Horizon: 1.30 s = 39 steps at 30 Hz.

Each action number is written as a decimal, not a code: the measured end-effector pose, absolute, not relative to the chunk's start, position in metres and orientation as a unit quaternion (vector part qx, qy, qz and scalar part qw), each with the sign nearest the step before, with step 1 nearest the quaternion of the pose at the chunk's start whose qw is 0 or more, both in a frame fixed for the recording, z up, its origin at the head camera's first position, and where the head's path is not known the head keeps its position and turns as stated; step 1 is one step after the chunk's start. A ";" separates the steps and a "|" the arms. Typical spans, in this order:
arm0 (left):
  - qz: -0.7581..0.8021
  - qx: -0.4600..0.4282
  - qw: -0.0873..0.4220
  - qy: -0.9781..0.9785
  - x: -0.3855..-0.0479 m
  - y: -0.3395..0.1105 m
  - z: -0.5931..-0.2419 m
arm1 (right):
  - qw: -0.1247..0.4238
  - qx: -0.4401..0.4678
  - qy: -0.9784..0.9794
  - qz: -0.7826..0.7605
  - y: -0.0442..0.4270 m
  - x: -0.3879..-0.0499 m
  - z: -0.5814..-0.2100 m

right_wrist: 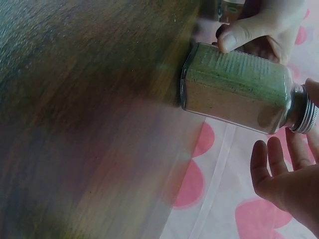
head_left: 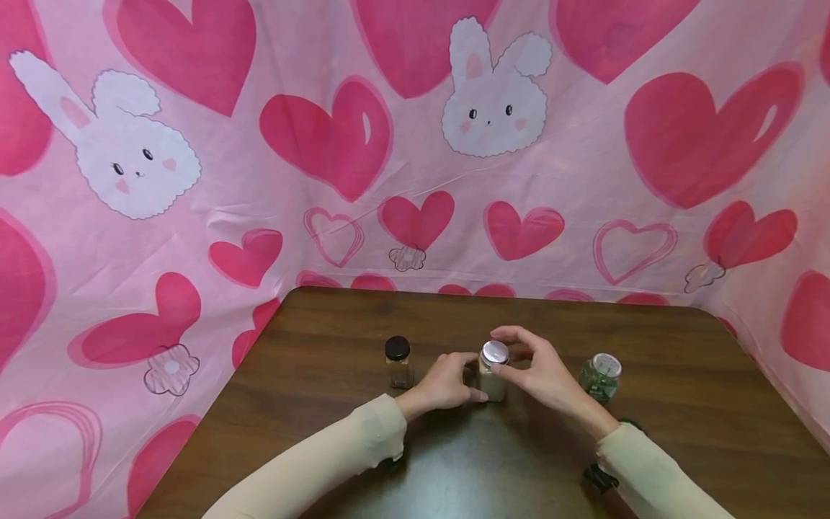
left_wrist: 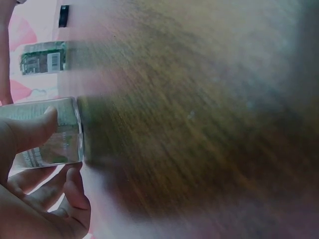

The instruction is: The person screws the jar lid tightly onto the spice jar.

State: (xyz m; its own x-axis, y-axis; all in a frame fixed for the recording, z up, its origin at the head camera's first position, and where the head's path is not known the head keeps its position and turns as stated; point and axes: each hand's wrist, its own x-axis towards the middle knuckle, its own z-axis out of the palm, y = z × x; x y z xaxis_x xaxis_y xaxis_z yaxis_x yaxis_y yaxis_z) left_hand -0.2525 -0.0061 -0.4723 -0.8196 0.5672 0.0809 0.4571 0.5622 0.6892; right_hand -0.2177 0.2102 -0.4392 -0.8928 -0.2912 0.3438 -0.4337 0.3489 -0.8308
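Shows at the left a pink heart-print cloth [head_left: 220, 158], hanging beside and behind the brown table [head_left: 337, 324]. Shows next a black-capped jar [head_left: 400, 371], upright on the tabletop, just beside the left hand [head_left: 447, 380]. With that hand, grasps the lower body of a clear jar [head_left: 494, 387], thumb against the glass, other fingers round behind. Has this jar upright near the middle, between both hands, with greenish-brown powder inside. With the right hand [head_left: 543, 371], pinches its silver lid [head_left: 496, 351] between thumb and fingers. Shows farther right, near the right forearm, a pale-lidded green jar [head_left: 598, 383], upright.
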 end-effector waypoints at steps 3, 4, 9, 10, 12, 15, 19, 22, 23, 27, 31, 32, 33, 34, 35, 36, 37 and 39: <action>0.365 0.289 0.074 0.882 -0.252 -0.006 -0.472 | 0.085 0.222 -0.824 0.515 0.209 -0.218 -0.440; 0.364 0.289 0.074 0.882 -0.252 -0.006 -0.473 | 0.091 0.223 -0.825 0.511 0.208 -0.218 -0.440; 0.357 0.289 0.072 0.885 -0.252 -0.005 -0.473 | 0.104 0.218 -0.831 0.501 0.206 -0.217 -0.442; 0.356 0.289 0.071 0.886 -0.252 -0.005 -0.473 | 0.105 0.216 -0.833 0.499 0.206 -0.217 -0.443; 0.356 0.290 0.071 0.885 -0.252 -0.005 -0.473 | 0.107 0.211 -0.837 0.494 0.205 -0.218 -0.443; 0.357 0.292 0.071 0.885 -0.252 -0.005 -0.473 | 0.109 0.204 -0.843 0.485 0.204 -0.219 -0.443; 0.357 0.290 0.071 0.885 -0.251 -0.005 -0.473 | 0.107 0.196 -0.850 0.477 0.203 -0.218 -0.443; 0.358 0.289 0.070 0.885 -0.251 -0.005 -0.472 | 0.099 0.196 -0.850 0.480 0.203 -0.217 -0.442; 0.358 0.289 0.070 0.885 -0.251 -0.005 -0.472 | 0.094 0.197 -0.848 0.484 0.203 -0.217 -0.441; 0.359 0.287 0.068 0.886 -0.251 -0.005 -0.472 | 0.073 0.206 -0.830 0.514 0.207 -0.215 -0.439; 0.358 0.284 0.071 0.887 -0.252 -0.006 -0.472 | 0.059 0.224 -0.814 0.532 0.212 -0.214 -0.439; 0.358 0.283 0.072 0.887 -0.252 -0.006 -0.472 | 0.058 0.232 -0.812 0.532 0.213 -0.215 -0.439; 0.358 0.282 0.073 0.887 -0.252 -0.006 -0.472 | 0.057 0.241 -0.809 0.533 0.214 -0.215 -0.439; 0.357 0.282 0.074 0.888 -0.252 -0.006 -0.472 | 0.056 0.249 -0.808 0.531 0.214 -0.216 -0.439; 0.357 0.281 0.076 0.888 -0.252 -0.006 -0.473 | 0.055 0.253 -0.807 0.531 0.215 -0.216 -0.440; 0.358 0.279 0.078 0.887 -0.252 -0.006 -0.473 | 0.054 0.258 -0.807 0.528 0.215 -0.216 -0.440; 0.359 0.278 0.081 0.887 -0.251 -0.006 -0.473 | 0.053 0.261 -0.806 0.528 0.215 -0.217 -0.441; 0.359 0.275 0.085 0.888 -0.251 -0.006 -0.473 | 0.054 0.267 -0.805 0.527 0.215 -0.217 -0.442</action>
